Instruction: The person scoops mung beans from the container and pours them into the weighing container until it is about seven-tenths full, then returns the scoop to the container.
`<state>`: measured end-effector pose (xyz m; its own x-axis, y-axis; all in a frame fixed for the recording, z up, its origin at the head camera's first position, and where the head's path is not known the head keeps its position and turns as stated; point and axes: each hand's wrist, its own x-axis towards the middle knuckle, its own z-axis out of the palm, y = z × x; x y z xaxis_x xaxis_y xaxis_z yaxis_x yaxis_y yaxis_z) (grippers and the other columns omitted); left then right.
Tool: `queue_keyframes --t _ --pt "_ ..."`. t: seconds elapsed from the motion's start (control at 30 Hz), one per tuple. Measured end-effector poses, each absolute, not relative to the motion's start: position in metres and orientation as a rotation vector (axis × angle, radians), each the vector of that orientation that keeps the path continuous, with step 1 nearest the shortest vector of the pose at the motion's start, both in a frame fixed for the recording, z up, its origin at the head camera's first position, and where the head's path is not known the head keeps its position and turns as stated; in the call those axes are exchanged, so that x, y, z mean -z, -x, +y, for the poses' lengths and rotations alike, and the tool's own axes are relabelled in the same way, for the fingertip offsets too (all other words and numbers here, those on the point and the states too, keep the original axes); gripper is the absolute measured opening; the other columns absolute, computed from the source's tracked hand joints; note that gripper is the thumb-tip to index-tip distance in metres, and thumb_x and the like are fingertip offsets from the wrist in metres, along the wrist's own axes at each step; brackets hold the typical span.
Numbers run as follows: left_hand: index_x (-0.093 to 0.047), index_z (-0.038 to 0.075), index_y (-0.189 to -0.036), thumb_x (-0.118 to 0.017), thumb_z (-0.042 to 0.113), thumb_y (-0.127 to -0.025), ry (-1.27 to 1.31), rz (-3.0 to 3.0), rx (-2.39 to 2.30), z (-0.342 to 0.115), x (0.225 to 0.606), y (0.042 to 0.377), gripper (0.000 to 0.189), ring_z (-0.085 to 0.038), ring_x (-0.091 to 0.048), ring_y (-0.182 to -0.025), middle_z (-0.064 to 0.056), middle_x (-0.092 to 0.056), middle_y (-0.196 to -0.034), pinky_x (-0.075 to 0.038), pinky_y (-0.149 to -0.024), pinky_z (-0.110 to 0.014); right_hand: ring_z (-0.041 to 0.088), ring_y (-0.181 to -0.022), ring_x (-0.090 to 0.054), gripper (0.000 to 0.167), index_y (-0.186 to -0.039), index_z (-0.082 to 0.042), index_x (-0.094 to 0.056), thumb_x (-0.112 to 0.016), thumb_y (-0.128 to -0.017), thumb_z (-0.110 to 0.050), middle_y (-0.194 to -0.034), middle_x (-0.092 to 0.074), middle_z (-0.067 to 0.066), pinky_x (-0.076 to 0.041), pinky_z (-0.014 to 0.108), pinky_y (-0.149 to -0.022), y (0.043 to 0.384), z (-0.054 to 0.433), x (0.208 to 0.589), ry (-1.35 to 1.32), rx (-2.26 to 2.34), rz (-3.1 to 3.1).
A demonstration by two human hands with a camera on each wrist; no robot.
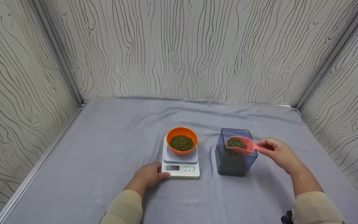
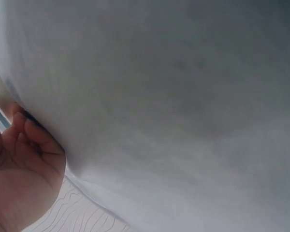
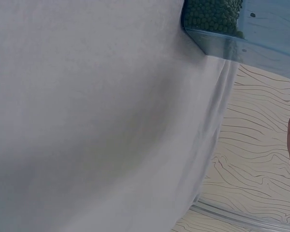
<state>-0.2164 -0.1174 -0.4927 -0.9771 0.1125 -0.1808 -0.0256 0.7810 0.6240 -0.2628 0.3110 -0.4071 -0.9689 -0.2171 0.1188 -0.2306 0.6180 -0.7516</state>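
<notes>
In the head view my right hand pinches the handle of a pink scoop loaded with small green beans. The scoop is over the mouth of a bluish see-through container, which holds more beans. My left hand grips the front left corner of a white kitchen scale, thumb along its front edge. Its curled fingers show in the left wrist view. An orange bowl with green beans in it stands on the scale. The display digits are unreadable.
A grey cloth with some wrinkles covers the table. Panels with a wood-grain line pattern rise at the back and both sides. A small dark object lies beside the right sleeve.
</notes>
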Motion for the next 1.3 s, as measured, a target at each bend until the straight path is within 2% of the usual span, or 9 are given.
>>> queue_keyframes --t 0.43,0.77,0.87,1.1,1.3 --pt "-0.05 0.015 -0.079 -0.067 0.05 -0.075 -0.086 2.79 -0.95 -0.118 0.494 0.218 0.038 -0.017 -0.045 -0.067 0.0 -0.05 -0.07 -0.037 -0.063 -0.033 0.01 -0.079 -0.053 0.032 -0.101 -0.003 -0.063 -0.064 -0.085 -0.03 -0.097 -0.058 0.01 -0.046 0.021 -0.069 0.269 0.285 0.386 -0.438 -1.286 -2.758" --pt "-0.05 0.015 -0.079 -0.066 0.051 -0.075 -0.075 2.788 -0.935 -0.117 0.493 0.218 0.039 -0.017 -0.045 -0.067 0.0 -0.05 -0.07 -0.037 -0.063 -0.034 0.019 -0.083 -0.051 0.027 -0.099 -0.005 -0.064 -0.064 -0.085 -0.028 -0.097 -0.057 0.009 -0.045 0.022 -0.069 0.271 0.242 0.372 -0.419 -1.201 -2.809" --pt "-0.05 0.015 -0.08 -0.066 0.051 -0.076 -0.071 2.783 -0.932 -0.117 0.492 0.218 0.039 -0.017 -0.045 -0.068 0.0 -0.05 -0.071 -0.037 -0.063 -0.034 0.019 -0.082 -0.051 0.025 -0.098 -0.005 -0.064 -0.064 -0.085 -0.027 -0.097 -0.056 0.009 -0.045 0.026 -0.07 0.272 0.229 0.369 -0.429 -1.167 -2.827" --pt "-0.052 0.016 -0.081 -0.067 0.05 -0.076 -0.068 2.773 -0.95 -0.117 0.492 0.218 0.037 -0.017 -0.046 -0.069 0.0 -0.051 -0.072 -0.038 -0.064 -0.035 0.018 -0.078 -0.049 0.014 -0.094 -0.006 -0.065 -0.064 -0.086 -0.017 -0.095 -0.056 0.007 -0.043 0.029 -0.067 0.275 0.203 0.372 -0.462 -1.095 -2.84" --pt "-0.052 0.015 -0.078 -0.067 0.049 -0.075 -0.086 2.784 -0.957 -0.117 0.49 0.217 0.037 -0.018 -0.046 -0.068 0.0 -0.051 -0.071 -0.038 -0.065 -0.035 0.019 -0.081 -0.051 0.009 -0.09 -0.005 -0.066 -0.066 -0.082 -0.009 -0.091 -0.059 0.007 -0.043 0.036 -0.073 0.277 0.188 0.377 -0.543 -0.912 -2.796"
